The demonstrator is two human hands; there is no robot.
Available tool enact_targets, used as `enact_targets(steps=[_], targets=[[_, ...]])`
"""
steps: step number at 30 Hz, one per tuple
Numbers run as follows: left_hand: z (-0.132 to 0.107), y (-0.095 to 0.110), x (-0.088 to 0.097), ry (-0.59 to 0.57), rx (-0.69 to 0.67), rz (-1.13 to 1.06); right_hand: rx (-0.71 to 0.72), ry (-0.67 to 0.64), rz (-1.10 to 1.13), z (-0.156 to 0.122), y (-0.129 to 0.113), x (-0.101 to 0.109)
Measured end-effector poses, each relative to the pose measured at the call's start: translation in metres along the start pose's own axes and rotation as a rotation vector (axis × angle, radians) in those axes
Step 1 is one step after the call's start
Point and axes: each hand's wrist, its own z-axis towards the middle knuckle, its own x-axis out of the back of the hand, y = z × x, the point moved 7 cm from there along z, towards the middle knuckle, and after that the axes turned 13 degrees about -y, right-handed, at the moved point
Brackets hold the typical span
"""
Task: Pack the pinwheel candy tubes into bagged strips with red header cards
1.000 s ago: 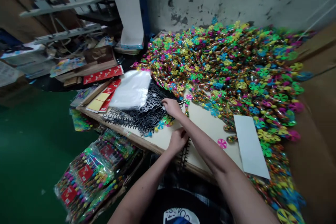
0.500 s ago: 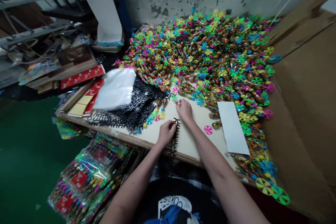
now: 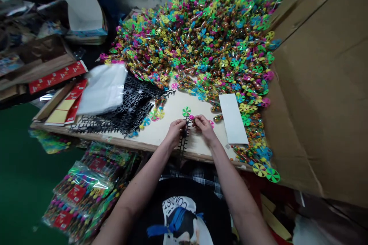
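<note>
My left hand [image 3: 174, 132] pinches the top end of a black plastic lattice strip [image 3: 183, 142], which hangs down over the table's front edge. Close beside it, my right hand [image 3: 204, 127] is closed on a pinwheel toy with a green wheel [image 3: 186, 111] and a pink part [image 3: 191, 117]; the rest of this toy is hidden by the fingers. The pink part is at the strip's top end, and I cannot tell whether it is hooked in. Just behind my right hand lies a pink pinwheel [image 3: 212, 124].
A big heap of candy-filled pinwheel toys [image 3: 195, 38] covers the back of the table [image 3: 161, 134]. To the left lie black lattice sheets [image 3: 135, 99] and clear bags [image 3: 103, 88]. A white card [image 3: 233, 118] and a cardboard box [image 3: 313, 84] stand right. Packed bags [image 3: 77, 191] sit below.
My right hand has come back from near the heap to the strip's top, bringing the green-wheeled toy beside my left hand. My left hand keeps the strip. The camera view has shifted.
</note>
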Motion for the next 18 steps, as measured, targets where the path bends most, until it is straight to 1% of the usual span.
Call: enact_targets(steps=[2, 5, 10, 16, 18], targets=[[-0.001, -0.001, -0.009, -0.043, 0.031, -0.021, 0.029, -0.011, 0.040, -0.003, -0.004, 0.001], [-0.001, 0.001, -0.016, -0.071, 0.044, -0.007, 0.056, -0.020, 0.094, -0.003, -0.007, 0.004], [-0.002, 0.004, -0.018, -0.067, 0.061, 0.034, 0.078, 0.002, 0.214, -0.002, -0.004, 0.008], [-0.002, 0.005, -0.018, -0.070, 0.048, 0.050, 0.091, -0.002, 0.198, -0.001, -0.002, 0.009], [-0.002, 0.006, -0.018, -0.072, 0.042, 0.052, 0.091, -0.009, 0.227, 0.000, -0.002, 0.008]])
